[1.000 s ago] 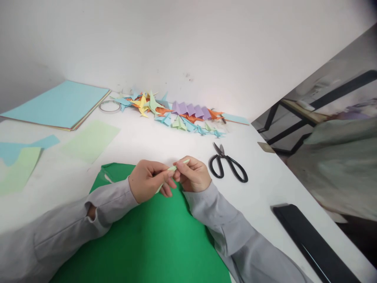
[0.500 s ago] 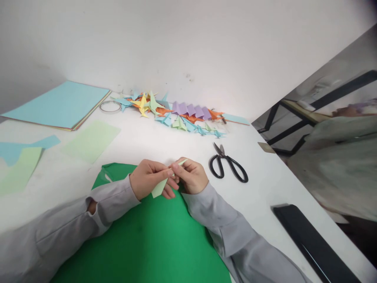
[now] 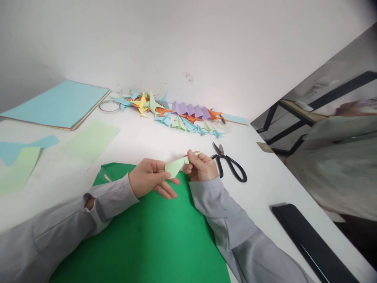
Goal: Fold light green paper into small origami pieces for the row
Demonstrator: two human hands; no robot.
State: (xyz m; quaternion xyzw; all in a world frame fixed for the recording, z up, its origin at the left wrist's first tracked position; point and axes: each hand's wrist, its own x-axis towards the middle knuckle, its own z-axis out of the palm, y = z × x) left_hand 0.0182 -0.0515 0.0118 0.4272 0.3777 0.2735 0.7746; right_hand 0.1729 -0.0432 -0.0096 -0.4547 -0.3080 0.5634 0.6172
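A small light green folded paper [image 3: 176, 166] is stretched between my two hands, above the far edge of a green board or sheet [image 3: 147, 236]. My left hand [image 3: 150, 179] pinches its wide left end between thumb and forefinger, the other fingers extended below. Gripping the narrow right end is my right hand [image 3: 203, 166], with a thin tip of paper showing past the thumb. Just right of that hand lie black-handled scissors [image 3: 232, 163], blades pointing away and one handle partly hidden by the hand.
Folded paper figures [image 3: 153, 104] and a purple pleated strip [image 3: 191, 111] line the wall. At left are a coloured paper stack [image 3: 61, 104], a tape roll [image 3: 109, 106] and a green sheet [image 3: 91, 141]. A black object [image 3: 312, 239] lies at right; beyond it, a person's clothing [image 3: 338, 165].
My right hand has moved right and slightly up, toward the scissors. The green paper has swung from hanging downward to lying between both hands; my left hand stays nearly in place.
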